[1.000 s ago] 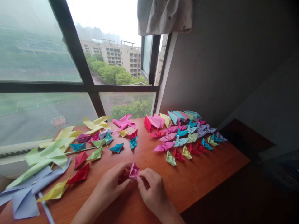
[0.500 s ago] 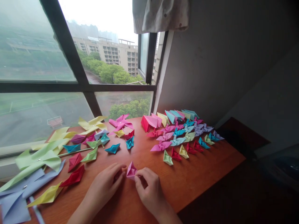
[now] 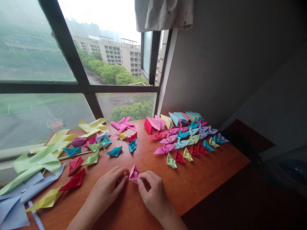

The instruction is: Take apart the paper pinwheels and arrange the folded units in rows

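A small pink paper boat (image 3: 133, 175) stands on the wooden table in front of me. Thumb and forefinger of my right hand (image 3: 154, 191) pinch its right end. On the other side, my left hand (image 3: 109, 187) rests by the table with fingers loosely curled, the thumb and forefinger apart. A narrow gap separates those fingertips from the boat, and they hold nothing. Just beyond are a blue paper boat (image 3: 114, 151) and a second blue one (image 3: 132, 145).
Paper pinwheels (image 3: 37, 163) and several coloured boats (image 3: 74, 179) spread over the left of the table (image 3: 206, 182). Rows of paper cranes (image 3: 164, 148), with boats (image 3: 171, 160) in front, fill the back right. A window (image 3: 43, 88) borders the far side.
The view has shifted very slightly. Both hands and the pink boat keep the same positions relative to each other.
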Demonstrator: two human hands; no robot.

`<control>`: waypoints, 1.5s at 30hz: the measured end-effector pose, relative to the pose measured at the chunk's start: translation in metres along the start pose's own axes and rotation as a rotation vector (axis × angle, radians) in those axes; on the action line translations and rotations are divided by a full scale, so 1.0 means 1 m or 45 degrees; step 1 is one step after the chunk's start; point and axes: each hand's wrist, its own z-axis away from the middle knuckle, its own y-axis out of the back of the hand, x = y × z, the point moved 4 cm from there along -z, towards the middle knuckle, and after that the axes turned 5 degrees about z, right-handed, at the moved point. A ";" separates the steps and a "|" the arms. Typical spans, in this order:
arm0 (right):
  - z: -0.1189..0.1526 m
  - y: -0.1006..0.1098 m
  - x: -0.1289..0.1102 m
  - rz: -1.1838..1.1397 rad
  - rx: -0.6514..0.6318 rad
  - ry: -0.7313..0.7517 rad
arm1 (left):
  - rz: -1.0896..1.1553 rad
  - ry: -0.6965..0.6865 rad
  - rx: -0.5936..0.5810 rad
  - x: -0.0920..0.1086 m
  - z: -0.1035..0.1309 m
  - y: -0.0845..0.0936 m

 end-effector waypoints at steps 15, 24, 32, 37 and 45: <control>0.006 0.008 -0.004 0.040 0.021 0.041 | 0.008 0.013 -0.019 0.003 0.000 0.000; 0.051 0.098 0.025 0.355 0.277 0.284 | -0.006 -0.002 -0.028 0.004 0.000 0.001; 0.054 0.149 0.083 0.728 0.319 0.163 | -0.028 -0.009 -0.026 0.007 -0.001 0.002; 0.044 0.141 0.087 0.764 0.286 0.218 | -0.042 -0.001 -0.037 0.006 -0.001 0.001; 0.043 0.138 0.089 0.779 0.270 0.239 | -0.050 0.007 -0.043 0.009 0.000 0.002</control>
